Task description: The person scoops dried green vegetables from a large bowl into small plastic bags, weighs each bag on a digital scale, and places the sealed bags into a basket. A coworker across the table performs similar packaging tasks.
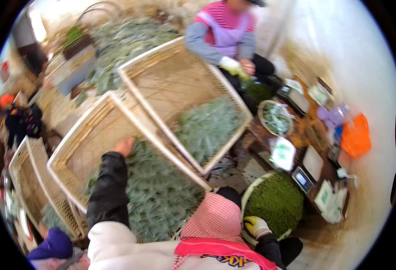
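My left hand [125, 146], bare and blurred, reaches over a white-framed mesh tray [96, 135]. It is at the edge of many small clear plastic packets [160, 189] with greenish contents, which cover the tray's near part. Whether its fingers hold a packet cannot be made out. My right hand [256, 226], in a white and yellow glove, is at the near left rim of a round basket [252, 192]. Green leaves, apparently tea [274, 204], are heaped in the basket. The gloved fingers look curled, but their grip is unclear.
A second mesh tray [171, 77] partly holds packets. A person [225, 33] sits behind it; other people are at the left. On the right-hand table [295, 131] are a digital scale [304, 179], another scale [292, 99], a bowl of packets [275, 118] and an orange bag [356, 136].
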A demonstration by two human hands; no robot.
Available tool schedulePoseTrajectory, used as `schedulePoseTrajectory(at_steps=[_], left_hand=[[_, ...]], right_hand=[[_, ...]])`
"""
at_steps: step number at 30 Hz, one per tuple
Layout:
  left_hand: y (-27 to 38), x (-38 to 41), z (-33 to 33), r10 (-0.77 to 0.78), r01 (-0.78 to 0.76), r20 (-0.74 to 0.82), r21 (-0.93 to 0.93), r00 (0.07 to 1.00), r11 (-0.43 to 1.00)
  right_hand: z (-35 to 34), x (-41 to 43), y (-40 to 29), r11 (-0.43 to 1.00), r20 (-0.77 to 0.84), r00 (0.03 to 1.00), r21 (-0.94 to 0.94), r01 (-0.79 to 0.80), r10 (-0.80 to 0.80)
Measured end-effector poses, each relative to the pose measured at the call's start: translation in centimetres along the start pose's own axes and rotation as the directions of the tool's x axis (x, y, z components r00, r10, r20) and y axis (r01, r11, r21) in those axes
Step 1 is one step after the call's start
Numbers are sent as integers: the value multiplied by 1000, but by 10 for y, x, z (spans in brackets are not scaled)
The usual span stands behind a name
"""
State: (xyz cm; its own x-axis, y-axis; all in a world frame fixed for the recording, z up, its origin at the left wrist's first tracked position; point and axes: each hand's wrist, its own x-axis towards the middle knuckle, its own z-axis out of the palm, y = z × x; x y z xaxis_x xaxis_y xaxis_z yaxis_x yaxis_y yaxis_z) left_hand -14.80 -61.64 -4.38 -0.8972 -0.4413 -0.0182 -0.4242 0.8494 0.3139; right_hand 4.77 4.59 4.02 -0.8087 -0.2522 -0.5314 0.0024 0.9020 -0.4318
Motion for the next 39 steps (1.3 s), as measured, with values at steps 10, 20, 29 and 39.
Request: schedulePoseTrajectory(at_steps=[10,20,29,39], left_hand=[[432,-152,-91,744,-918,-538,-221,395,328],[593,-242,72,962,-956,-4,112,273,272],[594,-200,76,988,-995,-151,97,6,21],[605,-216,45,940,-964,-293,142,176,225]], right_hand=[[27,-29,47,988,-242,970,152,7,31],[35,-76,66,964,-226,971,267,-16,79],[43,-73,75,938,-217,975,345,35,44],[-5,-52,56,876,-648,762,366,315,-3]])
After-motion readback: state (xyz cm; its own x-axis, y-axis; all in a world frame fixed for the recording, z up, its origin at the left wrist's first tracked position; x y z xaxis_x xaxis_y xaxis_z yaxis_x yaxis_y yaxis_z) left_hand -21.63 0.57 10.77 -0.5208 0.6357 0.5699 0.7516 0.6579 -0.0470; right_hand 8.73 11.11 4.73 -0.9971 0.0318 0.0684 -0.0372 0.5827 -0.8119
